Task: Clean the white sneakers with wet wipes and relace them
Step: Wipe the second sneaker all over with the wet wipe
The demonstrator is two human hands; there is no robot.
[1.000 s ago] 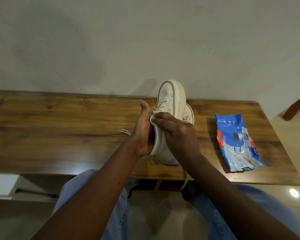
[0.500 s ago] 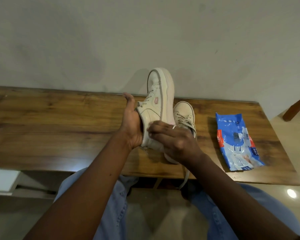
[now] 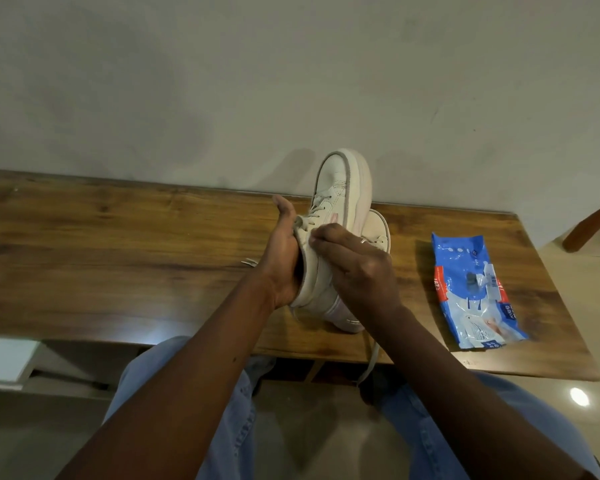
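Observation:
A white sneaker is tilted up on its side above the wooden table, toe pointing away. My left hand grips it from the left around the heel opening. My right hand lies over its side, fingers curled and pressing something white, apparently a wet wipe, against the upper near the laces. The second white sneaker stands on the table just behind, mostly hidden by my right hand. A loose lace hangs over the table's front edge.
A blue pack of wet wipes lies flat on the table to the right. A lace tip shows left of my left wrist. A plain wall rises directly behind the table. A wooden chair leg stands at far right. My jeans-clad knees are below.
The held sneaker has dropped a little and tipped back. My right hand slid from low on the sneaker's side up toward the laces. My left hand keeps its hold.

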